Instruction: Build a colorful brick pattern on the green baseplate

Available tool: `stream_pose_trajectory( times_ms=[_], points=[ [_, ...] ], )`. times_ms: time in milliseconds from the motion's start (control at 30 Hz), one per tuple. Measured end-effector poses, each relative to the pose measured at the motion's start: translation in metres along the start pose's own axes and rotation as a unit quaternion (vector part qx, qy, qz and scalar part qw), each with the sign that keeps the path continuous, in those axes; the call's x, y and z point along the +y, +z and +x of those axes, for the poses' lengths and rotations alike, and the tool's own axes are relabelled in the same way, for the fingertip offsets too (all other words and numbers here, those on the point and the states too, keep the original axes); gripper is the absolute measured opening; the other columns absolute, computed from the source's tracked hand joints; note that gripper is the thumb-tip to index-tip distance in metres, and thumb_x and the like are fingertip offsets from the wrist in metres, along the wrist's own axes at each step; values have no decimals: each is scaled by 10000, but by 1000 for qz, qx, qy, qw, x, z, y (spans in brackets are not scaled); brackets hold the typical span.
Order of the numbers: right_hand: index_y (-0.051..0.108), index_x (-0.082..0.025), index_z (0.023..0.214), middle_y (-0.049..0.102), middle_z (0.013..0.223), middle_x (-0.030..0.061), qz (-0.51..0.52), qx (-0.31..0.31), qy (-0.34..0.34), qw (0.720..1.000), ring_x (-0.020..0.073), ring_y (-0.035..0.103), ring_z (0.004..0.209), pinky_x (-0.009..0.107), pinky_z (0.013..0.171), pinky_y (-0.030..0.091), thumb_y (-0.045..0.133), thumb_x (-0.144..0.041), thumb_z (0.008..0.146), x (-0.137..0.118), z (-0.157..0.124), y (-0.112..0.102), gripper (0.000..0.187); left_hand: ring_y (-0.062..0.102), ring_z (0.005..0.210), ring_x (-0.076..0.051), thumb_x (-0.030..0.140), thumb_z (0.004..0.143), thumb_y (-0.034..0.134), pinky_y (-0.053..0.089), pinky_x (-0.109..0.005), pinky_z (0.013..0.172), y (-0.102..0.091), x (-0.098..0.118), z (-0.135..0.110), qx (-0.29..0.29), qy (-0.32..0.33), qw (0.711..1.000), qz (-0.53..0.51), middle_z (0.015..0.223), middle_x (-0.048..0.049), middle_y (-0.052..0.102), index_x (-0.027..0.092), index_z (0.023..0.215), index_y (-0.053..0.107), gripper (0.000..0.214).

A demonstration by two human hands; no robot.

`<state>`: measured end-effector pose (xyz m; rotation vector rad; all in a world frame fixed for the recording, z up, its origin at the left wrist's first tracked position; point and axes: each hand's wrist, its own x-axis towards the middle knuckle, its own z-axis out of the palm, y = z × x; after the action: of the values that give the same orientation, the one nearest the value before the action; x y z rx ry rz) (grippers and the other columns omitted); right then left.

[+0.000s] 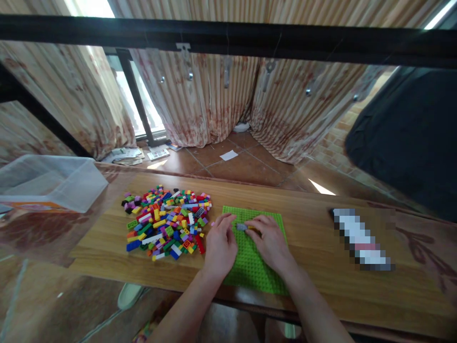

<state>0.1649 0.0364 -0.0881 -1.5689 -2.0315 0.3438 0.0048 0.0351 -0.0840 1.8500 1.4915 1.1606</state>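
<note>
My right hand (270,242) is over the green studded baseplate (255,274). Its thumb and forefinger pinch a small yellow toy brick (252,227), mostly covered by the fingers. A grey-blue toy brick (242,226) sits at the fingertips, touching the yellow one; I cannot tell whether they are joined. Over the plate's left edge is my left hand (220,245), its fingers curved and the thumb apart, with nothing visible in it. To its left lies a heap of mixed coloured toy bricks (167,226).
A clear plastic bin (80,183) stands at the table's left end. On the right of the wooden table (310,238) lies a pixelated, dark-edged object (362,240). A dark bar (228,35) crosses in front of the curtains (214,100). Papers (123,155) lie on the floor beyond.
</note>
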Motion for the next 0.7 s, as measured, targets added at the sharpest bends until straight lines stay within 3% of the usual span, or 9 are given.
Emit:
stream_pose_trajectory(
  times_ms=[500,600,700],
  points=[
    [712,-231,932,652,907,57,11,-1,2,1000,240,560,914,399,833,443,590,-258,835,6,1,0,158,616,1051,-182,43,858,451,506,-363,935,-5,6,-7,35,37,998,-45,1106,-74,656,205,1053,614,301],
    [703,-238,965,657,952,60,23,17,3,1000,249,560,945,414,840,449,597,-296,822,1,2,-4,187,613,1033,-163,43,857,451,506,-333,936,-5,16,-13,55,74,993,-77,1088,-68,658,202,1053,611,299],
    [693,-243,956,662,967,57,64,41,-17,997,243,568,949,404,831,465,566,-287,824,-8,1,-5,188,601,1063,-161,28,833,457,508,-310,943,-4,29,-18,67,154,978,-122,1116,-79,652,186,1089,600,333]
  ],
)
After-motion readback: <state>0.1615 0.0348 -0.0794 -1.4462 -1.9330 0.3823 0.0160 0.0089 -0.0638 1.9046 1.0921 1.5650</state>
